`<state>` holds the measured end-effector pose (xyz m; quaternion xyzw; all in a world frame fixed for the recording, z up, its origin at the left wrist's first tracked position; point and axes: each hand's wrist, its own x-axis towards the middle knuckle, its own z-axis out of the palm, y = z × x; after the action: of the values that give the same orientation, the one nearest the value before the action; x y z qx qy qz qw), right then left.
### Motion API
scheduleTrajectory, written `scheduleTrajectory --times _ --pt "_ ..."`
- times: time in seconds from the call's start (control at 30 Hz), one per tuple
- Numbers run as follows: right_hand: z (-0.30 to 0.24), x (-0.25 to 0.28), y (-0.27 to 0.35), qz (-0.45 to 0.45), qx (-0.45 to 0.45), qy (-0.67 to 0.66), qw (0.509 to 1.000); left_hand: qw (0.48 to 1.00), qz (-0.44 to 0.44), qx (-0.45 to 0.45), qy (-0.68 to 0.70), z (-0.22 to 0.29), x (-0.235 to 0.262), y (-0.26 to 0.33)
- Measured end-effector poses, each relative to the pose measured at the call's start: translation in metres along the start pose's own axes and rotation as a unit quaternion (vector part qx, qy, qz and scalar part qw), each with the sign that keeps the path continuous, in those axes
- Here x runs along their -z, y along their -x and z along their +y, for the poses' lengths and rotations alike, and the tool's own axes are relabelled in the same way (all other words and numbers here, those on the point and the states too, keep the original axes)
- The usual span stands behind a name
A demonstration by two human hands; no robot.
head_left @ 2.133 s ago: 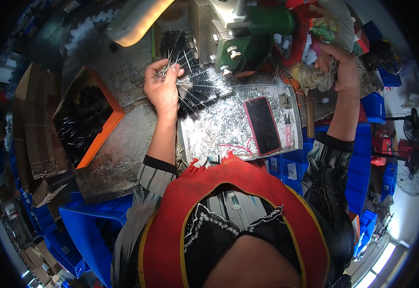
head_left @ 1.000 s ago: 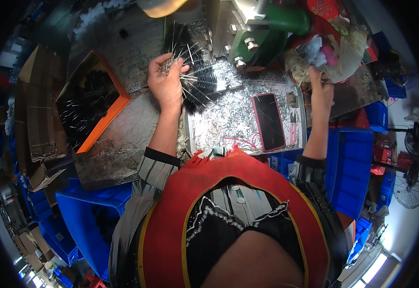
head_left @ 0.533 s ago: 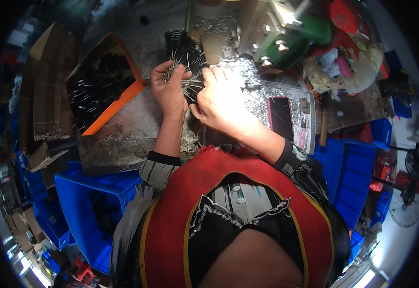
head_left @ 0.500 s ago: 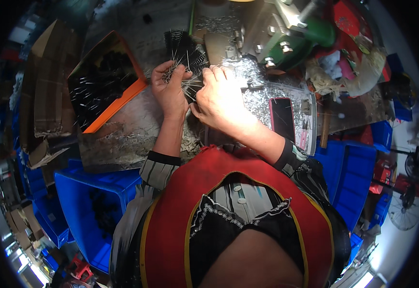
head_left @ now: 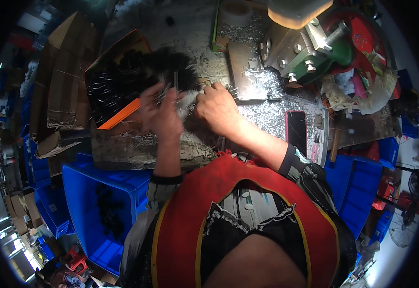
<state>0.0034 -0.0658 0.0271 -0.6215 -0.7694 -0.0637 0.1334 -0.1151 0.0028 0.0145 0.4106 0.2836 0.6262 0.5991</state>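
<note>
My left hand [head_left: 160,114] is blurred and closed around a bundle of thin metal pins with black bristly ends [head_left: 173,77], held over the metal-strewn bench. My right hand [head_left: 217,106] is close beside it, fingers curled at the same bundle's pin ends. Both hands work above a sheet of shiny metal bits [head_left: 262,115]. What the right fingertips pinch is too small to tell.
An orange-rimmed box of black pieces [head_left: 116,89] lies left of the hands. A green and grey press machine [head_left: 310,48] stands at the back right. A dark phone [head_left: 296,132] rests on the bench. Blue bins [head_left: 99,201] sit below left, cardboard boxes [head_left: 58,91] further left.
My right hand came from the far right clutter over to the bundle in my left hand. Both hands have since shifted slightly left and the left hand is moving fast.
</note>
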Motion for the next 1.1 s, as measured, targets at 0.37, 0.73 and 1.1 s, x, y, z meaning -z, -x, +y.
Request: scheduleTrajectory --times 0.37,0.73,1.1 --pt "-0.015 0.007 -0.011 -0.018 0.066 -0.035 0.997 0.604 0.263 -0.295 -0.692 0.195 0.229 0.048" --pt "-0.008 -0.017 -0.026 0.043 0.024 -0.233 0.971 0.697 0.176 -0.03 -0.694 0.216 0.247 0.033" --pt "-0.006 -0.034 -0.013 0.037 -0.037 -0.268 0.962 0.402 -0.37 -0.024 -0.837 0.063 0.056 -0.198"
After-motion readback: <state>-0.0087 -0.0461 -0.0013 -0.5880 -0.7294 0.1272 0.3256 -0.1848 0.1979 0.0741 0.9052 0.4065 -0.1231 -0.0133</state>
